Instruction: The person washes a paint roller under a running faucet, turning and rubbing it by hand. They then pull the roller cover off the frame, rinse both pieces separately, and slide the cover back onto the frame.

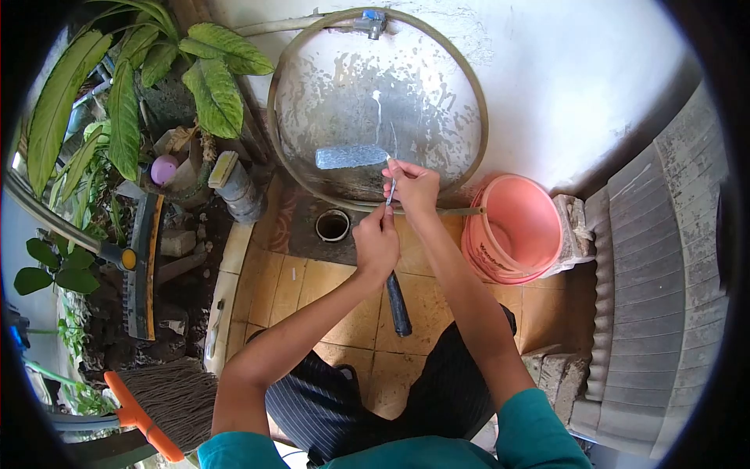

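A paint roller (pixel 350 156) with a blue-grey fluffy sleeve is held up in front of the wall. Its black handle (pixel 398 305) points down toward my lap. My left hand (pixel 377 242) is closed around the thin metal frame of the roller, above the handle. Higher up, my right hand (pixel 416 187) pinches the same frame close to the right end of the sleeve. Behind the roller, a hose (pixel 483 125) hangs in a big loop from a tap (pixel 373 23) on the stained wall, where white streaks run down.
Right of my hands stand pink buckets (pixel 527 205), stacked, beside a corrugated grey sheet (pixel 664 234). A round drain opening (pixel 333 226) lies in the tiled floor (pixel 344 313). Leafy plants (pixel 215 74), a brush (pixel 223 170) on a pipe and an orange-headed mop (pixel 141 414) are left.
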The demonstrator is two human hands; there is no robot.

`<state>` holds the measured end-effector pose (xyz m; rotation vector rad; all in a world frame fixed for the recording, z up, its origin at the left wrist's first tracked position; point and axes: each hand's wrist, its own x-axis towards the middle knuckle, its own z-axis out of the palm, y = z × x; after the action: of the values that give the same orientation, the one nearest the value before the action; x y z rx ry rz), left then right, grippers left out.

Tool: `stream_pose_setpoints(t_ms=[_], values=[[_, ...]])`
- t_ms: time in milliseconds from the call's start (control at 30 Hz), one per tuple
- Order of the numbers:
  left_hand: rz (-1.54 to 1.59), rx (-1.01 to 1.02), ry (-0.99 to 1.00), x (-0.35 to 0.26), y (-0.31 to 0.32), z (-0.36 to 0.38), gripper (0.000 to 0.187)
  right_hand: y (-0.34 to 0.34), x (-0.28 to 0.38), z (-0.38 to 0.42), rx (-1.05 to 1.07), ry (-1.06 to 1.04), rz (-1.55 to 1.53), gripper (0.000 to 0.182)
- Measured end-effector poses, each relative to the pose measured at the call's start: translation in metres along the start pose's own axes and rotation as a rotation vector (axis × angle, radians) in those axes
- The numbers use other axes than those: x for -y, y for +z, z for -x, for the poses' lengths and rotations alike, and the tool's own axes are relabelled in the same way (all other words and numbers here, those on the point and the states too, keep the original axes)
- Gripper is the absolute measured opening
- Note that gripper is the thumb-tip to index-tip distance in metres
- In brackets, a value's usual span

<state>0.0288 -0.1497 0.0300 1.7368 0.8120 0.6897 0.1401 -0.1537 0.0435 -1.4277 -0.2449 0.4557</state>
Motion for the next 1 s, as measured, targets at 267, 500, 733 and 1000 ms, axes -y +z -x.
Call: stream_pose_setpoints(t_ms=[267, 500, 733, 1000], values=[[0.097, -0.001, -0.047, 0.008, -0.001, -0.01, 0.025, -0.003, 0.002, 0.0, 0.192, 0.062, -0.109, 0.03], [0.399, 0.159, -0.239, 0.003, -0.007, -0.013, 0.026, -0.013, 0.002, -0.015, 0.267, 0.323, -0.438, 0.026], [0.332, 0.149, -0.172, 0.0, -0.006, -0.005, 0.025, -0.012, -0.005, -0.019, 0.167, 0.322, -0.556, 0.021], [0.351, 0.171, -0.175, -0.007, -0.004, -0.003, 0.025, -0.02, -0.002, -0.026, 0.256, 0.385, -0.598, 0.023]])
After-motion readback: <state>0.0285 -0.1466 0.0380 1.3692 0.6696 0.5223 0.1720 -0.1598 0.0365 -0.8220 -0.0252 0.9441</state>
